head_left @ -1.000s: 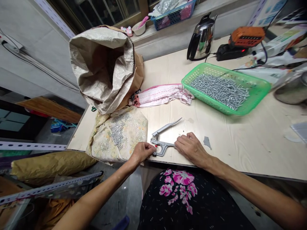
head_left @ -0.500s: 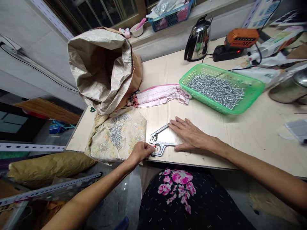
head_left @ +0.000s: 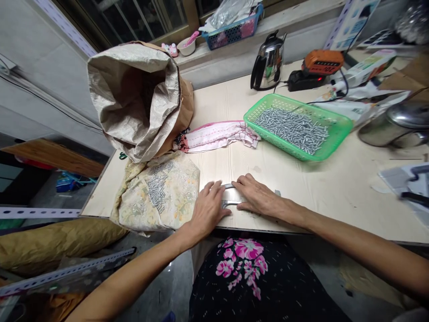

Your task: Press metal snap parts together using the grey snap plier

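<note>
Silvery snap-fastener pliers (head_left: 231, 203) lie at the table's front edge, with parts of both handles showing between my hands. My right hand (head_left: 256, 195) is closed around the handle ends from the right. Over the head of the pliers my left hand (head_left: 208, 208) is wrapped, fingers on top and thumb toward the front edge, so the jaws and spring are hidden. Just left of that hand, small shiny metal pins (head_left: 157, 190) lie in a pile on a folded floral cloth (head_left: 181, 188).
A green basket (head_left: 250, 120) holds a heap of similar metal pins. A large paper sack (head_left: 134, 96) stands open behind the floral cloth, beside a pink-white cloth (head_left: 214, 137). Farther back are a kettle (head_left: 271, 60), an orange battery (head_left: 322, 61) on a charger, and a metal pot (head_left: 398, 123).
My left hand has gone from pinching at the jaws to covering the pliers' head. My right hand has closed in on the handles, which are nearer each other. The view has shifted slightly.
</note>
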`<state>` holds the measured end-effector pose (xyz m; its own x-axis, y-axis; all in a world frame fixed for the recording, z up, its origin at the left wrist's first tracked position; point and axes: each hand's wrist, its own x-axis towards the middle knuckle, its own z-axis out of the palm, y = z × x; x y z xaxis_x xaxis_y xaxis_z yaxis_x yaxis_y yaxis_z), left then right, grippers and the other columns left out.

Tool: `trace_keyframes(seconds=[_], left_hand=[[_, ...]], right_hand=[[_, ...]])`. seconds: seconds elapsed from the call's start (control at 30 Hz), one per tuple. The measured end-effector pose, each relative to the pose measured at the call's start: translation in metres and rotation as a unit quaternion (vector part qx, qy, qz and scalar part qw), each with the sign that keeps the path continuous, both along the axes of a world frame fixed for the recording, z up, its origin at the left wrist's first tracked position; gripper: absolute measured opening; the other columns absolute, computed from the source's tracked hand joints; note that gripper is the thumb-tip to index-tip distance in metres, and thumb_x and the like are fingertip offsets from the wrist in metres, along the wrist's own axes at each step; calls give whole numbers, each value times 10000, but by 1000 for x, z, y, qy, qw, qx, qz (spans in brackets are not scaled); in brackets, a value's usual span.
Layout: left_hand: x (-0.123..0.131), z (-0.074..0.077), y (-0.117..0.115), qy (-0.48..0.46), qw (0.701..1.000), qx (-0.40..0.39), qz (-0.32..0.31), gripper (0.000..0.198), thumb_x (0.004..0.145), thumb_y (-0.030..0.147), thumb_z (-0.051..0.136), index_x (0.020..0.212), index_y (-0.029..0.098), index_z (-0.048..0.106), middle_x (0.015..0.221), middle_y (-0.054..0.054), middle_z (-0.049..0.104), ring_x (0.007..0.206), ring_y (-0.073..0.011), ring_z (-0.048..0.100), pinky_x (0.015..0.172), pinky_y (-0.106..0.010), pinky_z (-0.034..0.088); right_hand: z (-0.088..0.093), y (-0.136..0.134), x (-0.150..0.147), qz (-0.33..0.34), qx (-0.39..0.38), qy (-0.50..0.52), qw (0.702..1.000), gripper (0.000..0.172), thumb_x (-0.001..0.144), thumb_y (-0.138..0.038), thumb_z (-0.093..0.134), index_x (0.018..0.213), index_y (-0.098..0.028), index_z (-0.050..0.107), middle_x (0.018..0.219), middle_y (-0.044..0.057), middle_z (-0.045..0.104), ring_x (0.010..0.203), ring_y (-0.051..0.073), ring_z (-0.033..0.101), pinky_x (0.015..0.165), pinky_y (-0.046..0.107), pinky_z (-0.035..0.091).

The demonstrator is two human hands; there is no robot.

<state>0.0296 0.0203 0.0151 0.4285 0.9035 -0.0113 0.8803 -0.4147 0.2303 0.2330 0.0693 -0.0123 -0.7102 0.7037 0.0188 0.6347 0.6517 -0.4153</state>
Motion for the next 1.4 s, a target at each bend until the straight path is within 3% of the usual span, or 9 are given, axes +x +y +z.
trace_keyframes(seconds=[0.17,0.43,0.57,0.63,0.8,0.9,1.03,1.2,1.4], left_hand=[[15,-5,39,43,987,-89,-128,672,791,326,727,1344,132,399,1271,-150,551,1135,-292,515,945,-431,464],[19,-8,36,41,992,-81,-85,208,901,315,598,1047,168,605,990,-68,624,949,-220,533,829,-345,463],[22,-13,37,60,994,-65,-58,139,916,292,572,921,175,645,908,-60,639,907,-216,554,791,-339,478],[23,-16,35,60,995,-53,-50,149,902,285,594,979,168,644,966,-72,660,947,-232,575,816,-358,502],[29,-31,6,-11,998,60,-23,399,912,196,561,1301,147,490,1443,-164,456,1342,-297,416,1059,-465,435],[39,-41,-15,-56,995,71,-36,364,933,207,521,1292,156,497,1501,-163,392,1432,-308,288,1100,-504,399],[50,-48,-28,-95,994,43,-26,332,960,296,480,1268,181,518,1402,-160,518,1362,-296,420,1105,-575,367],[44,-36,-31,-104,993,51,-12,309,963,311,470,1229,170,542,1357,-153,532,1291,-263,485,1080,-490,421],[0,-2,-18,78,976,11,202,293,904,420,548,904,142,640,997,-140,621,1007,-288,565,834,-414,508]], right_hand=[[-2,-2,9,-29,11,-23,999,557,668,-400,821,1082,-160,535,1045,105,542,971,275,494,777,376,466],[-18,-8,9,-40,105,-22,993,117,859,-255,660,872,-179,573,882,58,577,841,217,514,703,322,398],[-23,-5,4,-34,108,-17,993,77,899,-206,593,829,-184,570,832,49,577,808,210,505,702,321,386],[-21,-1,8,-41,94,-6,995,64,885,-229,614,888,-172,584,882,65,584,841,222,509,728,329,399],[-16,19,30,-15,30,61,998,526,855,-446,643,1248,-125,504,1106,131,558,986,257,500,842,373,431],[-18,35,32,-39,34,58,997,304,943,-339,506,1161,-137,572,1031,117,583,962,248,503,855,376,424],[-24,59,18,-70,84,51,993,196,953,-230,449,916,-166,630,912,94,608,914,238,515,814,361,417],[-17,64,12,-101,110,24,988,152,937,-222,480,945,-173,624,955,98,627,913,244,529,791,367,396],[-6,5,18,-36,29,76,996,163,937,-333,535,977,-181,577,939,71,609,877,217,537,767,342,382]])
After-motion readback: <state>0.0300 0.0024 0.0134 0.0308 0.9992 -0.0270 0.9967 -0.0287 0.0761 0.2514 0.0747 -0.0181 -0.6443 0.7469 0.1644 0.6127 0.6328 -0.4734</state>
